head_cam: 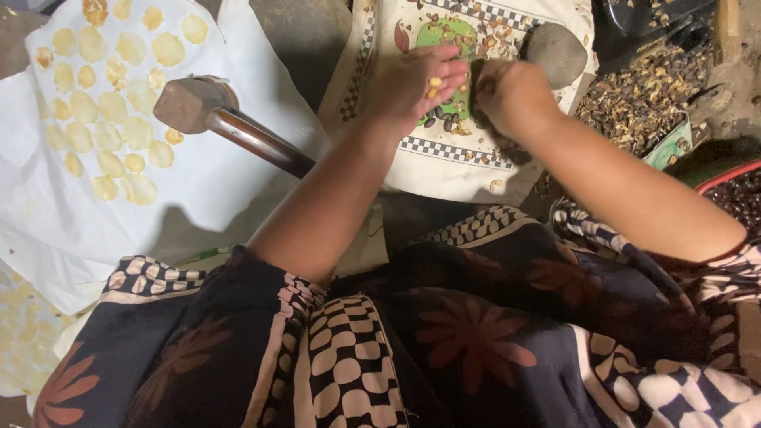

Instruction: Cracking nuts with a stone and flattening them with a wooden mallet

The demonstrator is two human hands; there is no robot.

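My left hand (pixel 416 83) hovers over a patterned cloth (pixel 380 47) and holds small yellow kernels (pixel 434 85) between its fingertips. My right hand (pixel 511 95) is curled around a dark flat stone (pixel 478 83), pressed close to the left hand. Dark seeds (pixel 445 121) and shell bits lie on the cloth beneath both hands. A grey rounded stone (pixel 557 49) rests on the cloth just past my right hand.
A wooden mallet (pixel 210 111) lies on white paper (pixel 214 182) beside many flattened yellow discs (pixel 119 119). A heap of broken shells (pixel 642 95) sits at right. A red-rimmed basin of dark seeds (pixel 733 194) is at the far right.
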